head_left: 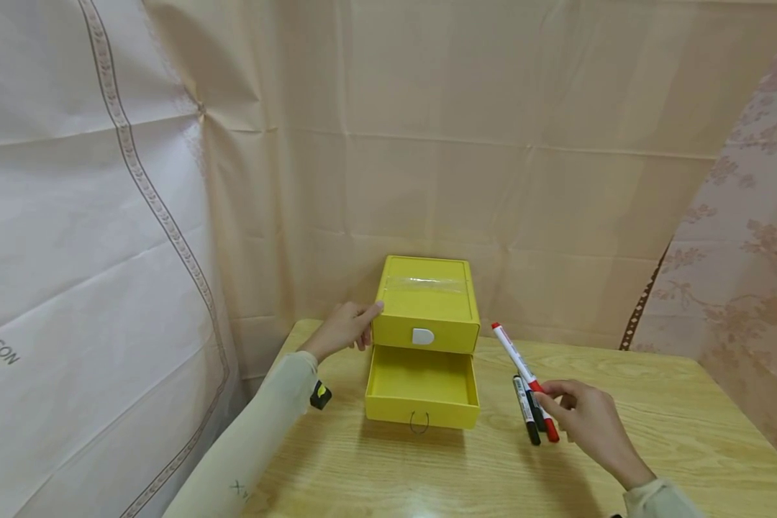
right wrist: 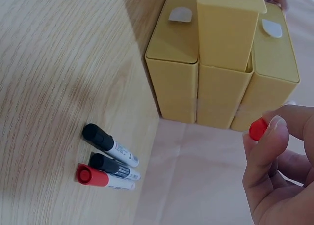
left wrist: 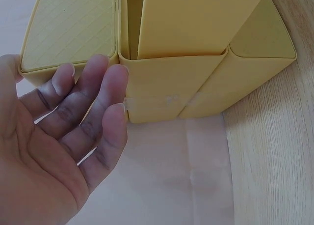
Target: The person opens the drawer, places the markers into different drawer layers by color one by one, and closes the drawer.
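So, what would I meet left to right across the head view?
White brown-banded cloth, bare left-hand grip, yellow drawer box, held red-capped white marker, right-hand grip, pale pink-flowered cloth.

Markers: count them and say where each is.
4: a red marker held in the right hand; on the table, side by side, an outer black marker, a middle black marker and a second red marker. The closed drawers could hide more.

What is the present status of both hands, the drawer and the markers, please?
Left hand at yellow drawer unit; right hand holds red marker. Three more markers on table. Middle drawer pulled out, nothing seen blocking it.
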Available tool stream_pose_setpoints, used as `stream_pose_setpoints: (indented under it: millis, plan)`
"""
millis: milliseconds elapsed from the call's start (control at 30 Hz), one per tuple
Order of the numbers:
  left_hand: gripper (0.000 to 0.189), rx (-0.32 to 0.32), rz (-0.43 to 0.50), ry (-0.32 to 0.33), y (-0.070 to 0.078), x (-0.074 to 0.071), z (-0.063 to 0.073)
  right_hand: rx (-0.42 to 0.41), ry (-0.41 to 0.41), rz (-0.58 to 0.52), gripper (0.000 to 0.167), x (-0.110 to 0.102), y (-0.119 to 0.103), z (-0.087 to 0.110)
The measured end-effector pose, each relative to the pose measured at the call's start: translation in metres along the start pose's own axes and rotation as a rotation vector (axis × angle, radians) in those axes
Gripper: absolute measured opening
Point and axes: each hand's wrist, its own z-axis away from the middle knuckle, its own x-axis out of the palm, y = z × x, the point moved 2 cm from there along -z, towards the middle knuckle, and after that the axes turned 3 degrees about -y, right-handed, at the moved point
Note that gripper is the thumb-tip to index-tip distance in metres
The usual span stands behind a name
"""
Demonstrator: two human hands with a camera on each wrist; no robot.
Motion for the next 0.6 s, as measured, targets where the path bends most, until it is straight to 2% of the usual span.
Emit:
stream_pose_setpoints:
  millis: [333, 600]
  plan:
    - [0.068, 0.0, -0.002, -0.002, 0.0, 0.0, 0.0, -0.048, 0.033, 0.013, 0.028, 0.004, -0.007, 0.001]
    - [0.07, 0.001, -0.006, 0.009, -0.002, 0.001, -0.001, -0.067, 0.027, 0.014, 0.031, 0.006, -0.012, 0.003]
